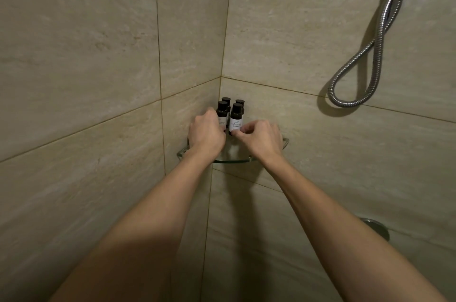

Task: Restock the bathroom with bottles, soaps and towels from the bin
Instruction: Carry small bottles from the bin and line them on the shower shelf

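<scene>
Bottle restocking is judged under way on the glass shelf (pixel 232 161); the front-left bottle (pixel 222 114) is gripped in curled fingers by the left hand (pixel 206 135), the front-right bottle (pixel 236 119) pinched low by the right hand (pixel 261 137); next, a gentle release is called for, lest the cluster be toppled.

Much tucked behind the hands, labels too small to read

Left hand (pixel 206 134) hides its own fingertips against the front left bottle (pixel 221 114), so its hold cannot be told. The pinching fingers of the right hand (pixel 262 137) cover the foot of the front right bottle (pixel 236 117). Beyond both hands, the rear left bottle (pixel 225 100) and rear right bottle (pixel 239 102) show only caps. The glass shelf (pixel 232 160) is mostly covered by the hands. Up right of the right hand, the shower hose (pixel 377 50) runs off the top edge.
</scene>
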Demonstrator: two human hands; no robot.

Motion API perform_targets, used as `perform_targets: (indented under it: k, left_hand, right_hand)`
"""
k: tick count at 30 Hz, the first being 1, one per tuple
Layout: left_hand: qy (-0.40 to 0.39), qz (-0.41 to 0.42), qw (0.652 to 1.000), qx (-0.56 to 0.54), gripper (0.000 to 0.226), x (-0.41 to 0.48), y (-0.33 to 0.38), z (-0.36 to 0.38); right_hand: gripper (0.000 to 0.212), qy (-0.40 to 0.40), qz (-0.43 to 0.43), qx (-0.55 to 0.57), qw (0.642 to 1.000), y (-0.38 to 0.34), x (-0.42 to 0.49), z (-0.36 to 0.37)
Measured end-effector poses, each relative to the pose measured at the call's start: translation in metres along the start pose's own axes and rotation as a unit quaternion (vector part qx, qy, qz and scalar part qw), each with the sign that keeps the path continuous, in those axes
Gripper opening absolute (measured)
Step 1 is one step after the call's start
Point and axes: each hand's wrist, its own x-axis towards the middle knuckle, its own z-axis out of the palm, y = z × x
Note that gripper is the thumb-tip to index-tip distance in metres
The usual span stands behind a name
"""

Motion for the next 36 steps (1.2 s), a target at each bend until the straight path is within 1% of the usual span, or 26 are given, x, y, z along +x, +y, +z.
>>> perform_targets:
  k: [3,7,9,10,11,13,15,16,19,21,23,24,25,27,29,32,34,36]
  left_hand:
    - [-0.001,0.000,1.000,0.002,0.024,-0.001,-0.001,0.001]
    - [-0.012,-0.009,0.999,-0.035,0.027,0.001,-0.006,0.001]
    - [-0.010,0.001,0.999,-0.049,0.026,-0.003,-0.006,-0.003]
    - [-0.005,0.012,0.998,-0.061,0.025,-0.007,-0.006,-0.005]
    - [0.004,0.027,0.997,-0.077,0.025,-0.013,-0.007,-0.009]
    - [0.033,0.062,0.991,-0.113,0.033,-0.029,-0.010,-0.015]
    - [0.061,0.087,0.985,-0.135,0.040,-0.050,-0.014,-0.020]
    - [0.077,0.104,0.982,-0.140,0.042,-0.061,-0.018,-0.020]
    - [0.128,0.190,0.962,-0.150,0.041,-0.100,-0.030,-0.016]
    - [0.154,0.259,0.942,-0.150,0.032,-0.127,-0.043,-0.001]
    - [0.149,0.318,0.930,-0.108,0.023,-0.157,-0.055,0.021]
    - [0.130,0.337,0.929,-0.076,0.021,-0.172,-0.061,0.032]
    - [0.091,0.346,0.933,-0.051,0.021,-0.186,-0.067,0.044]
    - [-0.046,0.315,0.948,-0.030,0.023,-0.212,-0.076,0.066]
    - [-0.189,0.264,0.946,-0.014,0.029,-0.234,-0.090,0.089]
    - [-0.328,0.248,0.911,0.033,0.038,-0.270,-0.118,0.124]
    - [-0.405,0.227,0.884,0.060,0.041,-0.298,-0.141,0.143]
    - [-0.479,0.188,0.853,0.086,0.041,-0.328,-0.167,0.160]
  right_hand:
    - [0.037,-0.006,0.007,0.003,1.000,0.000,0.000,0.000]
    - [0.037,-0.005,0.001,0.029,1.000,-0.006,-0.004,-0.009]
    - [0.029,0.028,0.003,0.102,0.994,-0.010,-0.010,-0.020]
    - [0.026,0.061,0.005,0.150,0.987,-0.009,-0.016,-0.027]
    - [0.024,0.101,0.003,0.186,0.977,-0.007,-0.024,-0.031]
    - [0.015,0.164,-0.015,0.209,0.964,0.004,-0.045,-0.035]
    - [0.006,0.206,-0.032,0.213,0.955,0.021,-0.070,-0.029]
    - [0.006,0.215,-0.028,0.218,0.951,0.031,-0.082,-0.026]
    - [0.016,0.228,0.000,0.233,0.945,0.064,-0.112,-0.014]
    - [0.017,0.210,0.031,0.237,0.948,0.086,-0.129,-0.003]
    - [0.017,0.174,0.060,0.223,0.957,0.109,-0.148,0.005]
    - [0.017,0.148,0.077,0.212,0.963,0.120,-0.158,0.009]
    - [0.017,0.122,0.092,0.198,0.968,0.132,-0.170,0.012]
    - [0.017,0.073,0.127,0.167,0.975,0.156,-0.195,0.015]
    - [0.018,0.016,0.169,0.139,0.976,0.181,-0.224,0.017]
    - [0.024,-0.088,0.240,0.085,0.963,0.223,-0.279,0.018]
    - [0.029,-0.147,0.299,0.068,0.941,0.248,-0.323,0.013]
    - [0.035,-0.204,0.363,0.069,0.907,0.272,-0.372,0.005]
